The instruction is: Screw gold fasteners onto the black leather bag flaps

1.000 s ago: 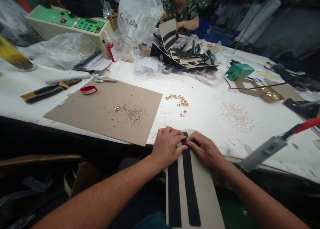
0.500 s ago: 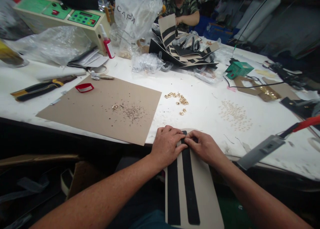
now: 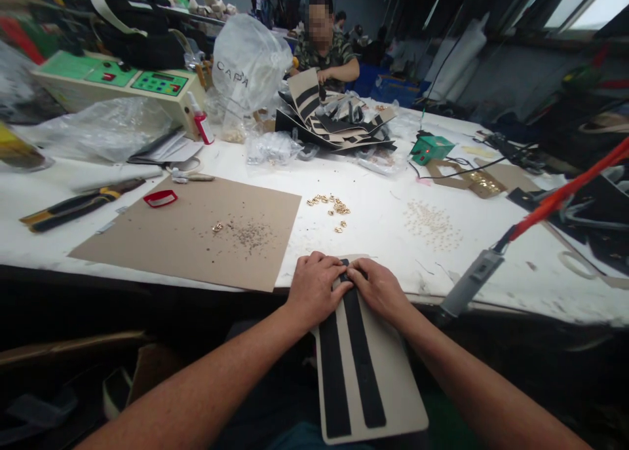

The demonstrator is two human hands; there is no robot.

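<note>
A beige panel (image 3: 396, 381) with two long black strips (image 3: 363, 365) slopes from the table's front edge toward my lap. My left hand (image 3: 318, 285) is closed over its far left end, with the thumb pressing by the top of one strip. From the right side my right hand (image 3: 377, 285) grips the same end, thumb and forefinger pinched together at the strip's tip. The fingertips of both hands nearly meet there and hide any small piece between them. Just beyond lie several small gold metal rings (image 3: 339, 207) on the white table.
Left is a brown board (image 3: 187, 266) with dark bits, near pliers (image 3: 78, 204). Tiny pale pieces (image 3: 432, 224) lie to the right. A grey handle on a red cord (image 3: 472, 283) hangs at the front right edge. Across the table, a person sits behind stacked panels (image 3: 339, 126).
My view has tilted up and turned slightly right, so more of the room shows. Both hands keep their hold at the panel's far end, with only slight shifts of the fingers.
</note>
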